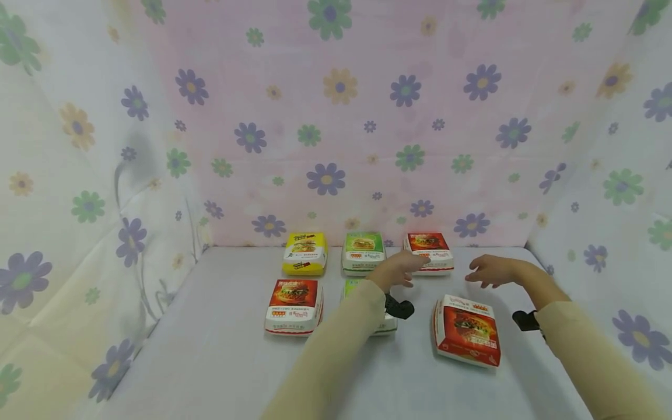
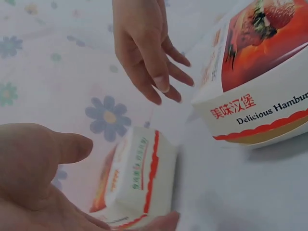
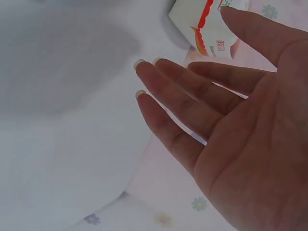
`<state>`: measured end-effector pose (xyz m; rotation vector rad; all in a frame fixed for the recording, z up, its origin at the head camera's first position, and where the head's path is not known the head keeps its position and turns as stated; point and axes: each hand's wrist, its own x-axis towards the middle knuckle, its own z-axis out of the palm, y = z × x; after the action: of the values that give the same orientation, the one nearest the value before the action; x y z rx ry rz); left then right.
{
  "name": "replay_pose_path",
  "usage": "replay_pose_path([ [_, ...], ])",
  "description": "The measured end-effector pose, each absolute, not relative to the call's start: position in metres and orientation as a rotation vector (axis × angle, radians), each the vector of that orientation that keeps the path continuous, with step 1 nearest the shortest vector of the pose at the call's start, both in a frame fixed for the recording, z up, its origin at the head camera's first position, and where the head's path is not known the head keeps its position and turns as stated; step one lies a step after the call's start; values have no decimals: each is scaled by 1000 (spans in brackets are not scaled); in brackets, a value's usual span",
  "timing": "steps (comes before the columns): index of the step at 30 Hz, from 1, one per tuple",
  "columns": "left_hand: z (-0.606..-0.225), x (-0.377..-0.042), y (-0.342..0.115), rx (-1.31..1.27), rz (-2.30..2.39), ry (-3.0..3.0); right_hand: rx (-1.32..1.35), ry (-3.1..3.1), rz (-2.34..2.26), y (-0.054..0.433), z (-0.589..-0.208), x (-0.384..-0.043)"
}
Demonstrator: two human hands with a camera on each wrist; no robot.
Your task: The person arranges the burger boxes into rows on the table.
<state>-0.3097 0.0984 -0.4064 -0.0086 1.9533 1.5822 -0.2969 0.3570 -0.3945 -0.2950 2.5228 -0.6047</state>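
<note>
Several burger boxes are on the white table. My left hand [image 1: 395, 270] hovers just in front of the red-and-white box [image 1: 427, 240] at the back right, fingers loose and holding nothing. Farther right, my right hand [image 1: 492, 271] is in the air with its fingers spread, beyond another red burger box [image 1: 467, 329] that sits turned at an angle near the front. In the right wrist view the palm and relaxed fingers [image 3: 178, 103] show nothing held. The left wrist view shows the back-row box [image 2: 139, 173] close by the left thumb; whether they touch cannot be told.
A yellow box [image 1: 305, 254] and a green box [image 1: 363, 254] stand in the back row. In front, a red-and-white box [image 1: 294, 306] sits left of a green-and-white box [image 1: 385, 325] partly hidden by my left sleeve. Flowered cloth walls [image 1: 341, 116] enclose the table [image 1: 210, 361].
</note>
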Motion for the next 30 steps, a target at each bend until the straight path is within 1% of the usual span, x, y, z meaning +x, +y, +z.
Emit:
replay_pose_path([
  [7, -392, -295, 87, 131, 1320, 2064, -510, 2668, -689, 366, -396, -273],
  [16, -389, -259, 76, 418, 1047, 2235, -527, 2682, -790, 377, -401, -245],
  [20, -396, -242, 76, 519, 969, 2292, -543, 2645, -863, 384, -411, -235],
  [26, -418, -220, 77, 681, 845, 2392, -544, 2557, -969, 387, -426, -223],
  [30, -433, -208, 78, 714, 846, 2421, -515, 2502, -1011, 386, -435, -216],
])
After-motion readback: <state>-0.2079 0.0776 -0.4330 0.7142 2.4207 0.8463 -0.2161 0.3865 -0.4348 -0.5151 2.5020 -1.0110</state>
